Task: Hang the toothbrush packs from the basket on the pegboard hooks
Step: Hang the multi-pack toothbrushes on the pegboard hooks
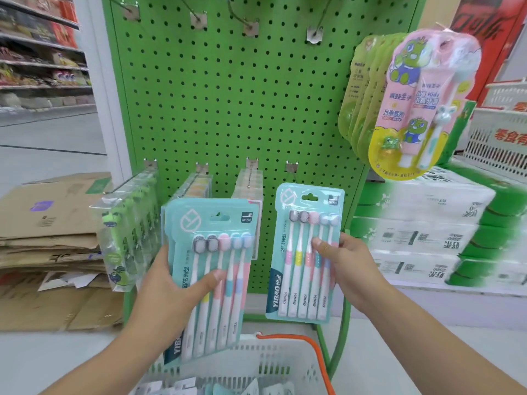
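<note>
Toothbrush pack (pixel 306 252) is hanging upright in the right hand (pixel 346 262), gripping it just below the empty hook (pixel 293 170), while the left hand (pixel 176 283) is clutching a stack of packs (pixel 212 269) farther away.

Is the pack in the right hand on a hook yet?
No. The single pack is off; its hang hole sits below the bare hook.

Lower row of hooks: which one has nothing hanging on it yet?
The rightmost hook, just above the single pack in the right hand; the three hooks to its left carry packs.
</note>
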